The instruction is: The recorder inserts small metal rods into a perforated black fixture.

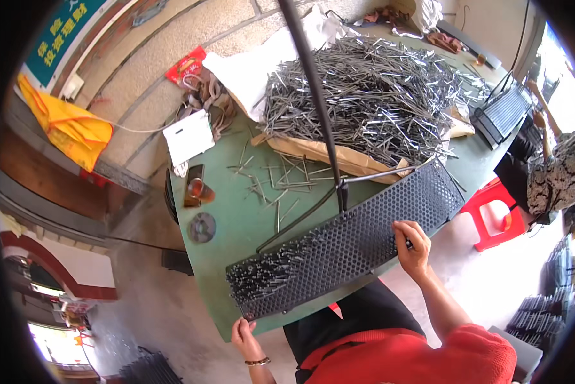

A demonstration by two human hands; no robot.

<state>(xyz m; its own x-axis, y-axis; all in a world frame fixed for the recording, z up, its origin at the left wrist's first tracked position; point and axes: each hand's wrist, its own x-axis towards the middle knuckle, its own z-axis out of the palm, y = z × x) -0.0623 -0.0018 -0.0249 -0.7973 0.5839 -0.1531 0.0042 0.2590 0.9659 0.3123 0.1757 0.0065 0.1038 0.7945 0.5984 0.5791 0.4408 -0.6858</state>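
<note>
Along the near edge of the green surface (236, 217) lies a perforated black tray (364, 233), probably stiff and best held by its end rims, left hand (246, 340) curling its grip at one corner, right hand (414, 249) at its near side, though whether either pinches it I cannot tell.

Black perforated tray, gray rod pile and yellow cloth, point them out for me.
Black perforated tray (359, 234), head view: bare perforated surface.
Gray rod pile (364, 96), head view: middle of heap.
Yellow cloth (75, 130), head view: middle.

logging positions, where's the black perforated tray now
The tray slants below the head view's centre, along the near edge of the green table, metal rods beyond, right hand at its edge.
</note>
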